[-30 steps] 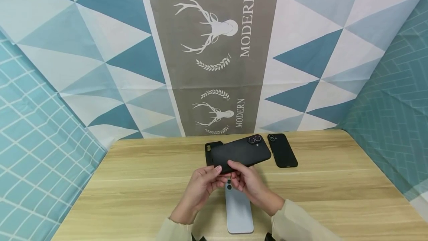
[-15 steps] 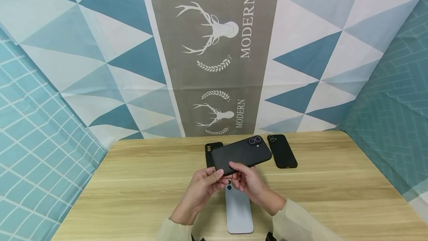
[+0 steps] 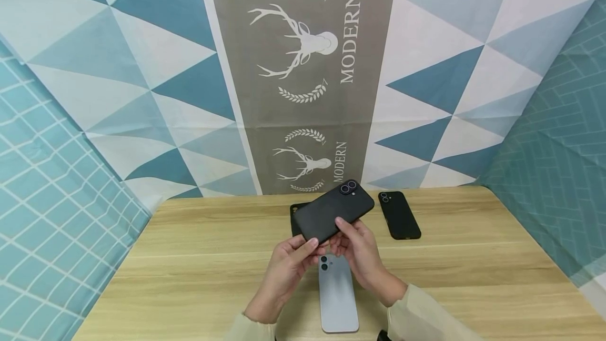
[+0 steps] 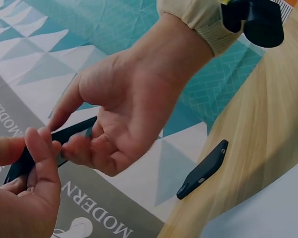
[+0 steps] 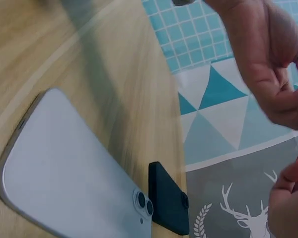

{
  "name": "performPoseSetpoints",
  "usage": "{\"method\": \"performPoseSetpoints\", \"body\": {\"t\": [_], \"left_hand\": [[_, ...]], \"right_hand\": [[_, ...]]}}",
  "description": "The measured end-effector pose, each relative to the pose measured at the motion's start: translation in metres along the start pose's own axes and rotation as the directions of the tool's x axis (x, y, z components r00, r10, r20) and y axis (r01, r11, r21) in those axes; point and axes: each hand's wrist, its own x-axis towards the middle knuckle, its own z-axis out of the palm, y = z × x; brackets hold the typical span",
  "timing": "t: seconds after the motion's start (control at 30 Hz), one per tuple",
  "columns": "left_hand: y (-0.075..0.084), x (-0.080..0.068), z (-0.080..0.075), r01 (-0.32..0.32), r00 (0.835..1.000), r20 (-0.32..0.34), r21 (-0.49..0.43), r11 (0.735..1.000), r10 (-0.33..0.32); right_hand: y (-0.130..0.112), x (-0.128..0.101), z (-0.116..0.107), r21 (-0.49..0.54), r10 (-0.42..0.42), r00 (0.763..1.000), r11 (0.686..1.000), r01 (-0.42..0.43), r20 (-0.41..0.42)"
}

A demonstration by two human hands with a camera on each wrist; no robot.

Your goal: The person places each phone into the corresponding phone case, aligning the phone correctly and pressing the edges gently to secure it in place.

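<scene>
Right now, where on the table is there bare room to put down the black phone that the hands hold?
Bare wood lies left of the left hand out to the table edge, and right of the right hand, below the cased phone. The middle is crowded: blue phone under the hands, empty case behind the held phone.

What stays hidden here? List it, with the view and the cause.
- Head view: most of the black case lying on the table is covered by the black phone held in both hands.
- Head view: the light blue phone lies face down, so its screen is unseen.
- Left wrist view: the held phone shows only a thin edge between the left hand and right hand.
- Right wrist view: the right hand is cut off by the frame's right edge.
</scene>
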Motion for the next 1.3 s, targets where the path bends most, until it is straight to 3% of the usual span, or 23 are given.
{"method": "performPoseSetpoints", "body": {"t": [0.27,0.43,0.87,1.3], "left_hand": [[-0.008,0.0,0.003,-0.005,0.998,-0.058,-0.033,0.999,0.003],[-0.013,0.001,0.006,0.018,0.998,-0.054,-0.034,0.999,-0.02],[-0.02,-0.001,0.009,0.092,0.996,0.011,-0.024,0.995,-0.092],[-0.029,-0.003,0.013,0.129,0.991,0.015,0.027,0.991,-0.129]], "right_hand": [[0.001,0.001,0.002,0.076,-0.008,0.985,0.997,0.021,-0.173],[0.0,0.001,0.001,0.079,-0.009,0.965,0.996,0.031,-0.261],[-0.001,0.0,-0.005,0.098,0.048,0.959,0.995,-0.021,-0.28],[-0.003,-0.003,-0.01,0.11,0.096,0.956,0.992,-0.068,-0.277]]}}
